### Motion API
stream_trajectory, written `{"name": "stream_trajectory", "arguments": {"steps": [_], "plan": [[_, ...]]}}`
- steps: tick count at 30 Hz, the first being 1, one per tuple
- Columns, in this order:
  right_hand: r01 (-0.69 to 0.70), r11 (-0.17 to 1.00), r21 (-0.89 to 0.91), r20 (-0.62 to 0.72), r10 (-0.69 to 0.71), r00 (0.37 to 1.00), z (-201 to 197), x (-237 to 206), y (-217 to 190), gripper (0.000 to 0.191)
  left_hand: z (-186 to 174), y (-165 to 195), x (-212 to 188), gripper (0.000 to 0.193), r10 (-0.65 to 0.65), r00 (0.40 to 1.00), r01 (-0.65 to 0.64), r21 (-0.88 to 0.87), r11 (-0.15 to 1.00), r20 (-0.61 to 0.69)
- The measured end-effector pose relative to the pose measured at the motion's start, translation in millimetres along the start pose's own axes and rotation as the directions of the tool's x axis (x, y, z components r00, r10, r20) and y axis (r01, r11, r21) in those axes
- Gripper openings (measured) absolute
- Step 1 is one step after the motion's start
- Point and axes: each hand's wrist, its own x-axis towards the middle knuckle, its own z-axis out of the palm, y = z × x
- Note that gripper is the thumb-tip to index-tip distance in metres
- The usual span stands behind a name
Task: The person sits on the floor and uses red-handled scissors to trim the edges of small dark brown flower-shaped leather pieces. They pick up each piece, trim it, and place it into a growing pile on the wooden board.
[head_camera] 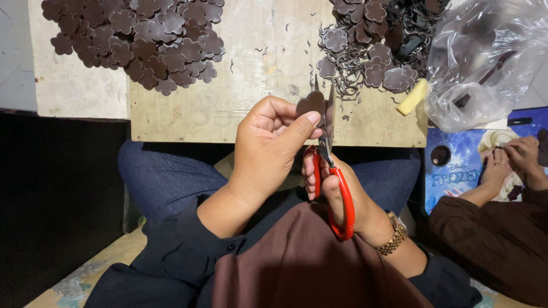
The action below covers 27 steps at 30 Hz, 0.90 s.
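Floor-level craft workshop: wooden board (268,114) heaped with cut flower shapes (137,40).

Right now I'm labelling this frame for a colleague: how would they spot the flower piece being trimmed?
Start at the wooden board across the lap. Just below its near edge, the left hand pinches one dark brown flower piece against red-handled scissors. Unlike the piled pieces, it is held up alone.

Light falls from above, bright on wooden board (228,108), pale surface near washed out. Strong glare on clear plastic bag (485,63). Left side and lower area sink into deep shadow. Focus sharp at centre, slight wide-angle stretch near frame edges. No motion blur.
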Motion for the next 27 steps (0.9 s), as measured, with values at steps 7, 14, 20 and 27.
{"name": "stream_trajectory", "arguments": {"steps": [7,14,20,27], "plan": [[-0.030,0.994,0.108,0.024,0.028,0.999,-1,-1,-1,0.077,-3,-3,3,0.017,0.010,1.000,-0.009,-0.055,0.998,0.020],[-0.042,0.995,0.088,0.066,0.036,0.997,-4,-2,-5,0.077,-11,-1,6,0.017,-0.031,0.999,0.033,-0.064,0.997,0.041],[-0.084,0.988,0.132,0.097,0.071,0.993,-5,-4,-6,0.076,-16,-1,7,0.017,-0.042,0.997,0.046,-0.063,0.997,0.063],[-0.095,0.983,0.158,0.072,0.084,0.994,-4,-4,-4,0.073,-15,2,7,0.016,-0.062,0.996,0.065,-0.030,0.997,0.068]]}}
